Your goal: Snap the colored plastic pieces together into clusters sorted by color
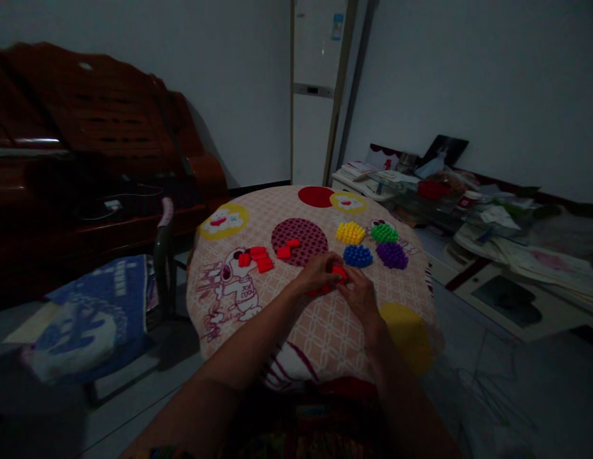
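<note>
Both of my hands meet over the near middle of a round table. My left hand point(320, 271) and my right hand point(358, 293) have their fingers closed around small red plastic blocks point(339, 273). More red pieces show beneath my left hand, partly hidden by it. To the left lie several loose red blocks point(262, 261), some stuck together in short rows. Beyond my right hand sit four-sided-looking studded clusters: a yellow cluster point(351, 233), a green cluster point(384, 233), a blue cluster point(358, 256) and a purple cluster point(392, 255).
A patterned cloth point(325, 338) covers the table. At left stands a chair with a blue cloth point(109, 306), and behind it a wooden bench point(109, 121). A low cabinet point(507, 299) piled with papers runs along the right. A tall white appliance point(313, 127) stands at the back.
</note>
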The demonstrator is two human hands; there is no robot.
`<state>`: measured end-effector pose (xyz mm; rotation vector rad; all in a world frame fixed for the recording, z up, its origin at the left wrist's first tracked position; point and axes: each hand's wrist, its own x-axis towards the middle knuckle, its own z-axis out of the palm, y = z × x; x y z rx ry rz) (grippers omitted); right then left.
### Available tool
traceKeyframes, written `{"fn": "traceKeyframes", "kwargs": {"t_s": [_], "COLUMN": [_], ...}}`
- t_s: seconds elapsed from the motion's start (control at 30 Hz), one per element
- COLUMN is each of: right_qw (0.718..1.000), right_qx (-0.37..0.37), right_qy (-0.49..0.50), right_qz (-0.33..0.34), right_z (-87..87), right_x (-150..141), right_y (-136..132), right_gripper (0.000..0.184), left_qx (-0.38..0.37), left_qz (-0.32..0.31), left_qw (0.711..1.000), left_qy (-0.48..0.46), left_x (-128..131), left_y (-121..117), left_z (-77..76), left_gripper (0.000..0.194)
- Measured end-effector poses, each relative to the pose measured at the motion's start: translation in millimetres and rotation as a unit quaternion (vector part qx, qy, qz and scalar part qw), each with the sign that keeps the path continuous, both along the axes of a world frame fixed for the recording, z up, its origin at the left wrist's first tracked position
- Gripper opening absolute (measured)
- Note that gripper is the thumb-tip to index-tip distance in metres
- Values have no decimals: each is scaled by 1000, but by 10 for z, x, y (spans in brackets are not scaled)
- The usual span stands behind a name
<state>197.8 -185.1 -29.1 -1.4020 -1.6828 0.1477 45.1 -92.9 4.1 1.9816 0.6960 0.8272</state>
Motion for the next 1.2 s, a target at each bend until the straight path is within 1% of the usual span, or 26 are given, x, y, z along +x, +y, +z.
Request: {"fn": "traceKeyframes", "kwargs": {"t_s": [0.07, 0.13, 0.2, 0.27, 0.33, 0.4, 0.43, 0.5, 0.6, 0.67, 0.8, 0.9, 0.97, 1.07, 1.13, 1.2], "right_qw": [999, 998, 998, 999, 996, 987, 981, 975, 976, 976, 970, 965, 962, 962, 962, 963], "right_qx": [8, 13, 17, 17, 15, 18, 24, 35, 43, 41, 24, 18, 18, 18, 19, 23], "right_qy": [-31, -55, -60, -37, 11, 58, 73, 75, 50, 32, 6, 14, 23, 32, 34, 34], "right_qz": [-6, -17, -23, -36, -85, -151, -180, -207, -208, -212, -241, -263, -271, -272, -270, -267], "right_z": [-20, -32, -36, -38, -49, -74, -94, -147, -251, -326, -427, -437, -422, -399, -394, -394], "right_x": [9, -1, -15, -1, 71, 215, 308, 513, 780, 887, 945, 937, 931, 919, 906, 891], "right_y": [-6, -11, -19, -38, -70, -109, -125, -141, -113, -75, -29, -45, -68, -95, -98, -90], "right_gripper": [37, 35, 32, 30, 32, 36, 38, 40, 41, 39, 33, 34, 34, 32, 32, 31], "left_qx": [16, 22, 10, -7, -17, -20, -21, -24, -26, -29, -62, -55, -53, -74, -76, -59], "left_qz": [21, 24, -4, -30, -16, 23, 38, 47, 28, 2, -67, -75, -77, -79, -58, -22], "left_qw": [1000, 999, 1000, 999, 998, 997, 996, 997, 999, 998, 981, 970, 969, 974, 981, 989], "left_qy": [14, 6, -17, -41, -62, -75, -77, -64, -3, 57, 172, 225, 230, 202, 171, 136], "left_x": [13, 26, 26, -5, -76, -181, -240, -354, -492, -559, -637, -645, -657, -732, -802, -832], "left_y": [-27, -43, -40, -8, 58, 150, 197, 277, 326, 315, 257, 229, 230, 266, 302, 324], "left_z": [-4, -2, 5, 17, 30, 40, 42, 44, 55, 76, 126, 138, 134, 128, 148, 200], "left_gripper": [29, 25, 26, 29, 31, 32, 31, 30, 27, 27, 28, 26, 24, 26, 28, 29]}}
